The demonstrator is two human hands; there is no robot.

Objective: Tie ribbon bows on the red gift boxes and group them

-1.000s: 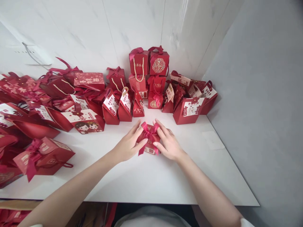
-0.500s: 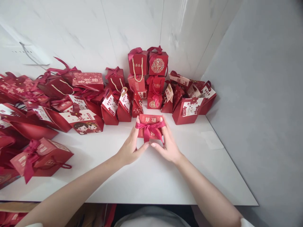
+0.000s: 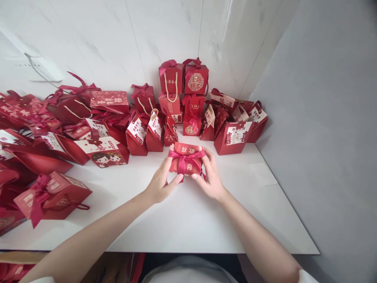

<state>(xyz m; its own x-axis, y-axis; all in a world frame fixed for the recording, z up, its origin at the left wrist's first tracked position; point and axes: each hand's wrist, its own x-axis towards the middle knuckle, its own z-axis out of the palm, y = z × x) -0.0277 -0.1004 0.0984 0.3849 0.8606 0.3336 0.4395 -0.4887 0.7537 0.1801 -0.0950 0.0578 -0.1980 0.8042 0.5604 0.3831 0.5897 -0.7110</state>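
Between my two hands is a red gift box (image 3: 186, 167) with pale lettering, a magenta ribbon tied in a bow across its top. My left hand (image 3: 161, 182) grips its left side, fingers along the edge and thumb at the near left corner. On the opposite side my right hand (image 3: 212, 179) holds it the same way, its thumb near the front edge. Part of the ribbon hangs down by each thumb. The box's underside is hidden, so I cannot tell whether it touches the white table (image 3: 182, 220).
Behind the box, more red boxes (image 3: 196, 81) are stacked against the marbled wall. Red gift bags (image 3: 235, 135) stand at the right, by a grey panel (image 3: 321, 129). Many others crowd the left, including a ribboned box (image 3: 63, 196) near my left forearm.
The box has turned slightly in my hands and its near face now shows more lettering. My thumbs have moved apart, from almost touching to resting at its near corners.
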